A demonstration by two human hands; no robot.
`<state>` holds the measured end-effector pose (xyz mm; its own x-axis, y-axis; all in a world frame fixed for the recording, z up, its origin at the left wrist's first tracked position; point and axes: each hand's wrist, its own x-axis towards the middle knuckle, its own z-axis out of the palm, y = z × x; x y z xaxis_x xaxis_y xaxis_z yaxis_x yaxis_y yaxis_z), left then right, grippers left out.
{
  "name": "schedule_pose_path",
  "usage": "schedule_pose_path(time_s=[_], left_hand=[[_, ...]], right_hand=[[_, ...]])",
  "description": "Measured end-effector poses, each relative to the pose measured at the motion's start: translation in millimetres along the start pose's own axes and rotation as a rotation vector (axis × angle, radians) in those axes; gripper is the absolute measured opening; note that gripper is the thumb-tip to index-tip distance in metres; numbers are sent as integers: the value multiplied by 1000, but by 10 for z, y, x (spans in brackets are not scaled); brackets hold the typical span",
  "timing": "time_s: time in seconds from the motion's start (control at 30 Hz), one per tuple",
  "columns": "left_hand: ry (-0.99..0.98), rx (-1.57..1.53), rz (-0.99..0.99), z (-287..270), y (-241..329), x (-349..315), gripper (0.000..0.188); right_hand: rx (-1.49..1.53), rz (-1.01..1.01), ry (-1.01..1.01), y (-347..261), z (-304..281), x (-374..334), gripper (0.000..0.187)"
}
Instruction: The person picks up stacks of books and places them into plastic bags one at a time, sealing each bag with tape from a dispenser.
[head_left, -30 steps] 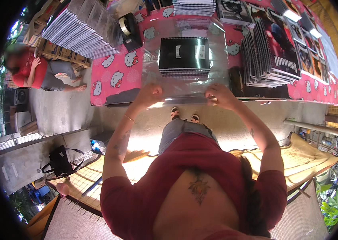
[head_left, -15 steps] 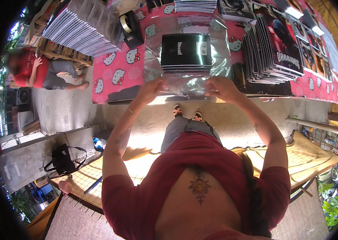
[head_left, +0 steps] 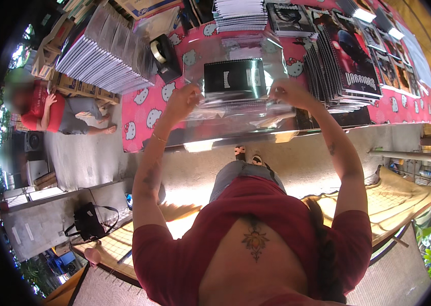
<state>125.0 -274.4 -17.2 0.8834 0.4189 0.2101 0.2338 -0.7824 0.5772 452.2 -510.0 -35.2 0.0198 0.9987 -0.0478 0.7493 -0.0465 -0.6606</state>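
A small stack of black spiral notebooks (head_left: 240, 72) lies on a clear plastic sheet (head_left: 220, 125), which spreads out around it on the table. The sheet's near part is lifted and folded over the lower side of the top notebook. At the stack's left, the fingers of my left hand (head_left: 185, 101) are pinched on the plastic. My right hand (head_left: 294, 94) likewise pinches the sheet at the stack's right side. Both hands are level with the notebook's near edge, palms facing down.
A tape dispenser (head_left: 166, 60) stands left of the sheet, beside a tall stack of bagged notebooks (head_left: 106, 56). At right is a pile of spiral notebooks with red covers (head_left: 348, 58). The pink patterned tablecloth (head_left: 141, 97) shows between them. A person in red (head_left: 44, 109) sits at left.
Both hands have moved away from me, carrying the near part of the plastic sheet up over the notebook's lower side. The view has shifted slightly.
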Motion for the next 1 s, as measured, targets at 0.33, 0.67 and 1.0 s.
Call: schedule_pose_path(time_s=[0.33, 0.67, 1.0], left_hand=[[-230, -250, -457, 88, -643, 572, 26], [-144, -4, -288, -1, -755, 828, 25], [130, 356, 275, 1177, -1162, 2309, 15]], right_hand=[[-420, -318, 169, -907, 1387, -30, 50], [-324, -41, 337, -1172, 1173, 415, 61], [-355, 35, 281, -1179, 1251, 525, 62]])
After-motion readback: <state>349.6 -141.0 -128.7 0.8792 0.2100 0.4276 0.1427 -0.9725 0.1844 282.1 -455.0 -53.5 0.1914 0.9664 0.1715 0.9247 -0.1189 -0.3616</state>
